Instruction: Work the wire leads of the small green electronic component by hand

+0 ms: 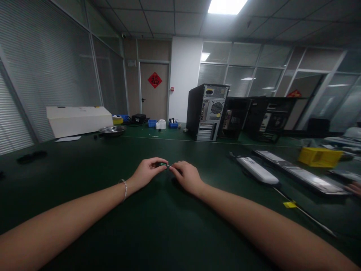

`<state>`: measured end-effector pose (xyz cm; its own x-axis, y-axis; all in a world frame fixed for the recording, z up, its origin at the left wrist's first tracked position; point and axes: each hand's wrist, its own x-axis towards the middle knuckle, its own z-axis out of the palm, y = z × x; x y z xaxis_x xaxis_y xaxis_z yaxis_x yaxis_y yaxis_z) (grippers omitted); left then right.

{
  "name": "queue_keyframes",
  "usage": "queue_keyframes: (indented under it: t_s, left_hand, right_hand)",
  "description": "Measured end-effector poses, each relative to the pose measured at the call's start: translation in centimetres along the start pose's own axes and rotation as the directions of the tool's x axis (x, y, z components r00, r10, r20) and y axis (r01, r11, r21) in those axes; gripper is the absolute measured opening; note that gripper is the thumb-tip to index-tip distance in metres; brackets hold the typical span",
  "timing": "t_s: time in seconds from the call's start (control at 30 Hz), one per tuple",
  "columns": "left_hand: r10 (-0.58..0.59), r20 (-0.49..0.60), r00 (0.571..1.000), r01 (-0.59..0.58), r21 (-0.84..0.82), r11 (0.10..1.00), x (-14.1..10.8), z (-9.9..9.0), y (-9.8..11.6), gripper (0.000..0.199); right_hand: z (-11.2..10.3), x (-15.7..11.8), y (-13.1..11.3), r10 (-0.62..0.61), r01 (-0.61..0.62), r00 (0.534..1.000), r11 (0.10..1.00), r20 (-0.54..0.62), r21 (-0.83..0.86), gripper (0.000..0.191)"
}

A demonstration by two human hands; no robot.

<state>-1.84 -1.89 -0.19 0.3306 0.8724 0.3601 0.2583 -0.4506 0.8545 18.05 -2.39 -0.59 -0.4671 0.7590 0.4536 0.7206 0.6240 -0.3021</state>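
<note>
My left hand (144, 172), with a bracelet (125, 190) on its wrist, pinches a small green circuit board (161, 164) between thumb and fingers. Close against it, my right hand (188, 177) is closed with its fingertips on a thin, light-coloured piece (168, 166) that meets the board's right end. Whether that piece is a tool tip or a cable end is too small to tell. Both hands are low over the dark green table (158, 233), and the fingers partly hide the board.
At the back right stand several computer towers, the nearest a black case (210, 113). To the right lie a white power strip (258, 169), a long flat panel (301, 173) and a yellow basket (320, 156). Another person's hand (354, 188) shows at the right edge. A metal bowl (112, 130) sits back left.
</note>
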Motion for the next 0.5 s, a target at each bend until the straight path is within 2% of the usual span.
queue_keyframes:
  t_s: [0.2, 0.37, 0.5]
  left_hand:
    - [-0.017, 0.035, 0.999, 0.021, -0.106, 0.994, 0.15, 0.19, -0.13, 0.028]
    - [-0.01, 0.054, 0.998, 0.015, -0.102, 0.995, 0.06, 0.14, -0.05, 0.026]
    - [0.018, 0.066, 0.998, -0.015, -0.038, 0.999, -0.2, 0.22, 0.01, 0.024]
  right_hand:
    - [0.04, 0.03, 0.15, -0.02, 0.02, 0.999, 1.0, -0.028, -0.006, 0.029]
    - [-0.16, -0.07, 0.08, -0.019, 0.019, 1.0, 1.0, -0.024, -0.013, 0.03]
    - [-0.26, -0.15, -0.05, -0.038, 0.038, 0.999, 0.999, -0.004, -0.018, 0.03]
